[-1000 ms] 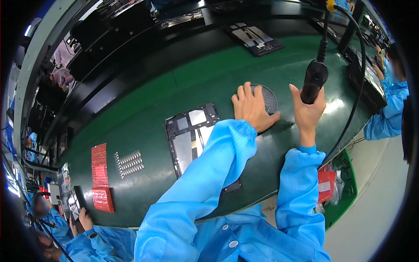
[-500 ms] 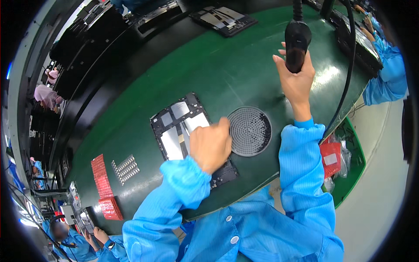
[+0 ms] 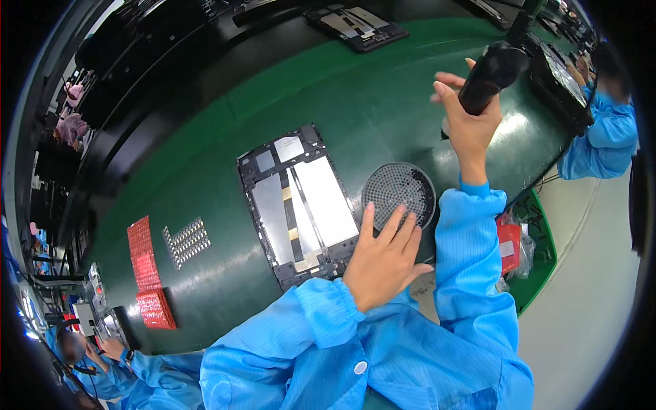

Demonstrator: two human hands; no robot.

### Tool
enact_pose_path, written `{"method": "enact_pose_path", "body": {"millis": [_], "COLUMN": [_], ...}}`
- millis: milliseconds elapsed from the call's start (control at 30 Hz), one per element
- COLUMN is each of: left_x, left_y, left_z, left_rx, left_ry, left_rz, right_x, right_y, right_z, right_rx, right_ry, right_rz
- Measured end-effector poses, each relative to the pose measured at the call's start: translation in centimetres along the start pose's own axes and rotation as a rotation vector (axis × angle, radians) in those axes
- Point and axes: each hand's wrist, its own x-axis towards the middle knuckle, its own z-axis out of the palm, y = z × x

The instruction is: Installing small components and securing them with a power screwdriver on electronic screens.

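My right hand is closed round a black electric screwdriver, held tilted above the far right of the table. My left hand has its fingers spread, the fingertips at the near edge of a round grey screw tray. Small dark screws sit along the right side of that tray. Left of the tray lies an opened tablet, its pale battery cells and dark ribbon cables exposed. Whether my left fingertips touch the tray or hover over it I cannot tell.
On the green table, a silver sheet of small parts lies beside red bubble wrap. Another opened tablet sits at the far side. A green bin stands at right. Co-workers in blue sleeves work at both sides.
My left hand has moved right, off the tablet to the screw tray, and its fingers have spread. The screwdriver in my right hand has tilted, its top leaning right.
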Motion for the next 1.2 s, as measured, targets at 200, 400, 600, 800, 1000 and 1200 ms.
{"method": "enact_pose_path", "body": {"millis": [200,400,600,800,1000,1200], "left_x": [-5.6,-12.3,-12.4,-12.4,-12.2,-12.7], "left_y": [-4.2,-6.5,-5.2,-3.8,-2.5,-2.1], "left_z": [-4.4,-5.3,-4.1,-3.5,-2.7,-3.2], "left_rx": [-0.016,-0.098,-0.094,-0.072,-0.045,-0.022], "left_ry": [0.027,0.119,0.099,0.116,0.130,0.173], "left_rz": [-0.187,-0.307,-0.309,-0.300,-0.374,-0.413], "right_x": [-3.5,-5.6,-6.2,-6.3,-6.7,-7.3], "right_y": [-5.8,-6.2,-5.9,-5.8,-5.4,-6.7], "right_z": [1.1,2.6,3.1,2.9,2.9,4.0], "right_rx": [0.370,0.424,0.404,0.350,0.328,0.305], "right_ry": [-0.192,-0.286,-0.324,-0.354,-0.376,-0.372], "right_rz": [0.311,0.367,0.383,0.374,0.374,0.435]}}
